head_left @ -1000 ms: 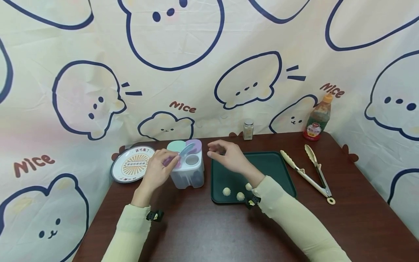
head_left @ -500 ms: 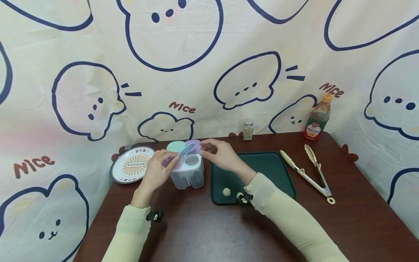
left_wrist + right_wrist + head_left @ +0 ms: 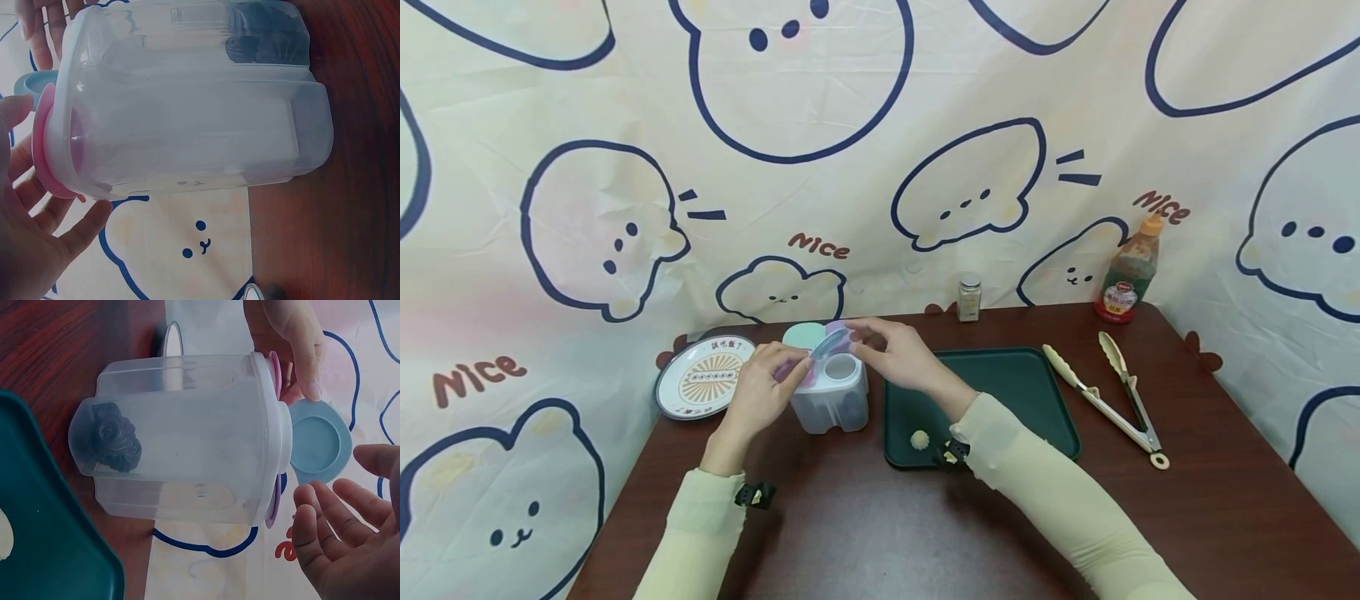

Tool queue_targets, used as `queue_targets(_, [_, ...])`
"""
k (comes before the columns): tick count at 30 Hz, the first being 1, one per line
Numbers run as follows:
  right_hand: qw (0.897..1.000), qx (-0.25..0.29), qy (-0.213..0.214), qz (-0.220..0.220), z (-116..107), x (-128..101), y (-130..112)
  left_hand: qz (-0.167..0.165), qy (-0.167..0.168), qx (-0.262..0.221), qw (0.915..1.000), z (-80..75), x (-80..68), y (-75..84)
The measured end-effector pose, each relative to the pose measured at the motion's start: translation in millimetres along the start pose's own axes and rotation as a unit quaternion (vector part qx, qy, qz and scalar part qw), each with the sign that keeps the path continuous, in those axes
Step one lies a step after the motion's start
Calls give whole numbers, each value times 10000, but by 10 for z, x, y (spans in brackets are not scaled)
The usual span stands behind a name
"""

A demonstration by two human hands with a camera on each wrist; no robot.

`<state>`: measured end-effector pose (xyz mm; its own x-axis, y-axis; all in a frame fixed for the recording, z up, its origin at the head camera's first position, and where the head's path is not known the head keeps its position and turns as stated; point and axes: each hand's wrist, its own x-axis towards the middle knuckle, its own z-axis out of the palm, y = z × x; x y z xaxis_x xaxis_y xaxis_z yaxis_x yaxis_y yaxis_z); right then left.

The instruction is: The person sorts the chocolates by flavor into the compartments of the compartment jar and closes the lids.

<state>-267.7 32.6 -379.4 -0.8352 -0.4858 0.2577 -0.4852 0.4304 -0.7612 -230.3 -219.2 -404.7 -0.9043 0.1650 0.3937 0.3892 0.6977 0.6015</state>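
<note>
I pinch the blue lid (image 3: 315, 440) at its edge between the thumb and fingers of my left hand (image 3: 762, 386), tilted up over the top of the clear container (image 3: 830, 410), just behind the bare round mouth (image 3: 839, 366). The fingers of my right hand (image 3: 898, 354) are parted and gently bent, with a gap to the thumb and nothing seen between them; they are right by the lid's far side (I can't tell whether they touch it). A pink lid (image 3: 44, 140), a green lid (image 3: 805, 335) and a purple lid (image 3: 835, 327) sit on the same container, and dark lumps (image 3: 115, 437) lie at the bottom of one compartment.

The container stands upright on the brown counter (image 3: 880, 533), between the round plate (image 3: 707, 377) on my left and the green tray (image 3: 1015, 396) on my right. One pale ball (image 3: 920, 439) shows near the tray's front edge, and open tongs (image 3: 1105, 406) lie beyond it.
</note>
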Motion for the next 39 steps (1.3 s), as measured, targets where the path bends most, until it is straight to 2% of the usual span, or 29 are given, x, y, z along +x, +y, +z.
queue_targets(14, [9997,-62,-108,204,26,31,-42,-6,-48,11,10000,-13,-1,-2])
queue_targets(39, [9992,-160,121,359,43,-63,64,17,-160,36,9999,-23,10,-3])
